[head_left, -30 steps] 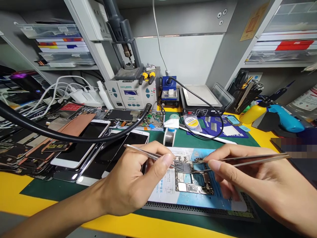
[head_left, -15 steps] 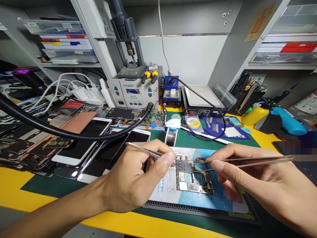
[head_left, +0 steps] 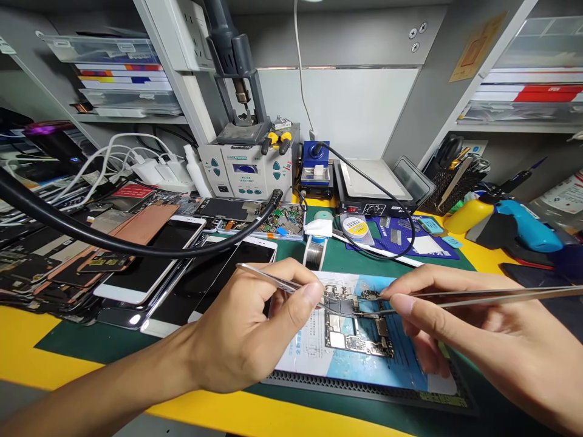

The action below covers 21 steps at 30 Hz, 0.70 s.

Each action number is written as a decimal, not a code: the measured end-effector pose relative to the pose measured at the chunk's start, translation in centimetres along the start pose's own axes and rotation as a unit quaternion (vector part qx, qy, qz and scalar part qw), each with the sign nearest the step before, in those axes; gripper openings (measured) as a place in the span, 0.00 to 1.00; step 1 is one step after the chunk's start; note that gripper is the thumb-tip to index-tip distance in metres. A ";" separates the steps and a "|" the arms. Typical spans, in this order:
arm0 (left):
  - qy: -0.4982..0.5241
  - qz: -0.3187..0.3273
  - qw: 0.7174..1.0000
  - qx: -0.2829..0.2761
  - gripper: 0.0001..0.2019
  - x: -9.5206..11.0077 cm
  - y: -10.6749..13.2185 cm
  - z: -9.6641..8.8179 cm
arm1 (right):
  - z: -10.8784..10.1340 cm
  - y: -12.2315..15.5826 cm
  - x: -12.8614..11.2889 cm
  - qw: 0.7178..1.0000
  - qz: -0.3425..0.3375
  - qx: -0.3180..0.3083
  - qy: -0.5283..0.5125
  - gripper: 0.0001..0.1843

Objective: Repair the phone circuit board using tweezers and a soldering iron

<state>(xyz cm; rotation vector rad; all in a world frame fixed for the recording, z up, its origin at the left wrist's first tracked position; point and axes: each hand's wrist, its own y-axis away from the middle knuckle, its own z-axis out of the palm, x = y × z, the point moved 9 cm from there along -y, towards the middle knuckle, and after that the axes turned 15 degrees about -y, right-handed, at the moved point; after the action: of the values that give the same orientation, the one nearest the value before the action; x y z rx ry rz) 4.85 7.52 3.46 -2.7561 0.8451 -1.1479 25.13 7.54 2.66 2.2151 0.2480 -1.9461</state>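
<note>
Left hand (head_left: 237,340) pinched short tweezers (head_left: 277,280) pointing right; right hand (head_left: 478,340) pinched long tweezers (head_left: 478,296) pointing left. Both tips lay close together over the motherboard's (head_left: 353,343) far end.

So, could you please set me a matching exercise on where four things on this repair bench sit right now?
Things:
1. phone circuit board
2. solder wire spool
3. hot-air rework station
4. mesh tool holder

Places:
A. back right, beside the yellow bottle
B. standing on the green mat, just behind the printed sheet
C. under the tips of the left tweezers and right tweezers
D. back centre, under the docked hot-air handle

Pairs: 1-C, 2-B, 3-D, 4-A
</note>
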 end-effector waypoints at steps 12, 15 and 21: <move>-0.010 0.003 1.000 0.001 0.16 0.1 0.2 0.0 | 0.2 -0.1 0.3 1.000 0.004 -0.017 -0.003 0.19; -0.011 0.002 1.000 0.001 0.16 0.0 0.2 0.0 | 0.0 0.0 0.1 1.000 -0.006 -0.004 0.000 0.19; -0.018 0.002 1.000 -0.008 0.16 0.1 0.2 0.1 | -0.3 0.2 0.5 1.000 0.001 0.002 0.006 0.20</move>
<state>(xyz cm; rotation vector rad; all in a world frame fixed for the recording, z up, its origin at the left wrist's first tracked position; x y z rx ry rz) 4.85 7.32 3.38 -2.7773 0.8594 -1.0909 25.50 7.42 2.18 2.2274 0.2435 -1.9346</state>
